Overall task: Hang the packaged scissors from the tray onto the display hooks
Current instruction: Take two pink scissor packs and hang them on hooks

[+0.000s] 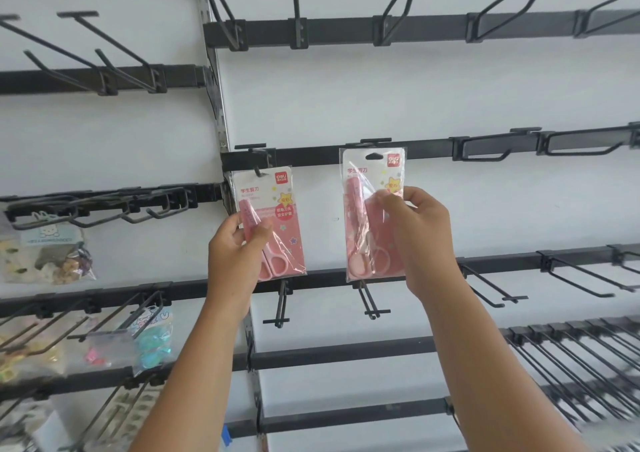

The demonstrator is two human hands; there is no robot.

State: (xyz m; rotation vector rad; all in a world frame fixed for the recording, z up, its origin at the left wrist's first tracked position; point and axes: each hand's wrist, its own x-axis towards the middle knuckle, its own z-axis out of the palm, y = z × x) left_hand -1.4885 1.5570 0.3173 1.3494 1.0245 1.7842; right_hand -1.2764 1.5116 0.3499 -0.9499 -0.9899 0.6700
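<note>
Two pink packaged scissors are raised against the wall display. My left hand (237, 249) grips the left pack (277, 216) by its lower left side; its hang hole sits on the tip of a black hook (258, 171) on the middle rail. My right hand (414, 230) pinches the right pack (363, 216) at its right edge. That pack's hang hole (374, 156) is in front of a second hook (375, 141); I cannot tell whether the hook passes through it. The tray is out of view.
Black rails (433, 29) with many bare wire hooks cover the white wall above, right and below. Two hooks (280, 308) jut out just under the packs. At the left hang bags of small toys (48, 254) and trinkets (149, 341).
</note>
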